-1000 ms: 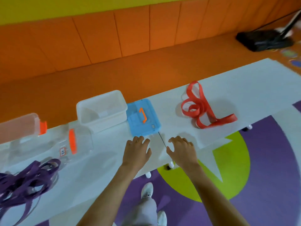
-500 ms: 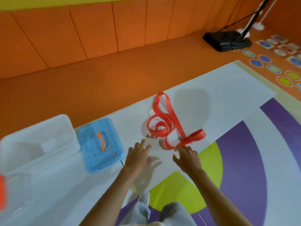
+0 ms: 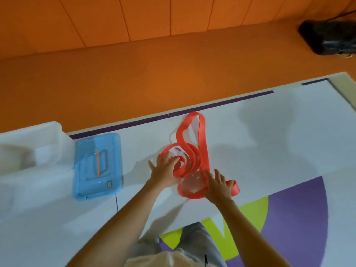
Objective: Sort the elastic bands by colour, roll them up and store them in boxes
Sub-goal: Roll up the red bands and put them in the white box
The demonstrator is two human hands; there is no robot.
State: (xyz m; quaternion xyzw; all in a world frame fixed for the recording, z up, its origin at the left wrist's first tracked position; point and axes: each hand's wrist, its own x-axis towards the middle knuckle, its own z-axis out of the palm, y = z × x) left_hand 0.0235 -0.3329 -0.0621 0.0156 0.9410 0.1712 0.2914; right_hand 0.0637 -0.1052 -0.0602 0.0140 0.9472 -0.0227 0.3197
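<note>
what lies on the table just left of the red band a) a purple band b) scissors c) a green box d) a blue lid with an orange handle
D: the blue lid with its orange handle lies flat on the white table, to the left of the red band.

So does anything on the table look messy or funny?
The red band lies in loose, tangled loops on the table, some standing up on edge, not rolled. The left hand and right hand touch it with spread fingers. The blue lid lies beside the box, not on it. Nothing looks spilled or broken.
</note>
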